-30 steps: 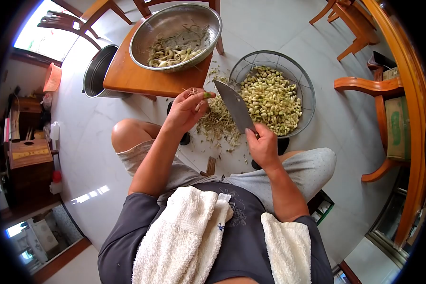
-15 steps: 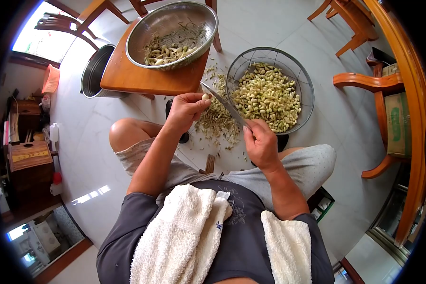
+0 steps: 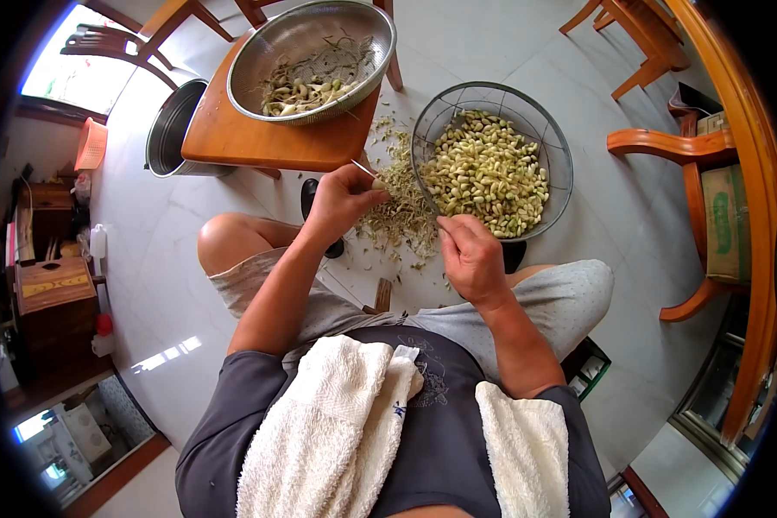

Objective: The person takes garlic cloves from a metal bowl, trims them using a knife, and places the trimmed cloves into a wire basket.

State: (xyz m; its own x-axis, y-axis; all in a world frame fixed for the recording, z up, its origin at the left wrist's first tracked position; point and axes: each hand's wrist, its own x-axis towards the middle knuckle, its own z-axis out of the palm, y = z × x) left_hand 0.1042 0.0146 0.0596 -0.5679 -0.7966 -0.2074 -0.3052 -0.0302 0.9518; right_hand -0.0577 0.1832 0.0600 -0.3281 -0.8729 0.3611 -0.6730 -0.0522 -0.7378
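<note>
My left hand [image 3: 344,200] is closed in a pinch on a small pale bulb [image 3: 378,184], which is mostly covered by the fingers. My right hand [image 3: 473,261] is wrapped round the handle of a knife [image 3: 362,168]. The blade is turned nearly edge-on, so only a bright sliver shows by my left fingers. Just beyond my right hand, a wire-mesh basket [image 3: 565,138] on the floor holds many trimmed, pale green bulbs [image 3: 488,177]. Dry trimmings [image 3: 403,207] lie scattered on the floor below my hands.
A perforated metal colander [image 3: 243,78] with untrimmed, stringy bulbs [image 3: 306,93] stands on a wooden chair seat [image 3: 276,148]. Behind it is a metal bucket [image 3: 166,129]. My bent knees lie either side, and a white towel [image 3: 319,414] hangs over my chest. Wooden furniture [image 3: 678,148] stands at right.
The knife blade has turned from showing its broad side to nearly edge-on, its tip now closer over my left fingers. My left hand has rolled slightly, hiding more of the bulb.
</note>
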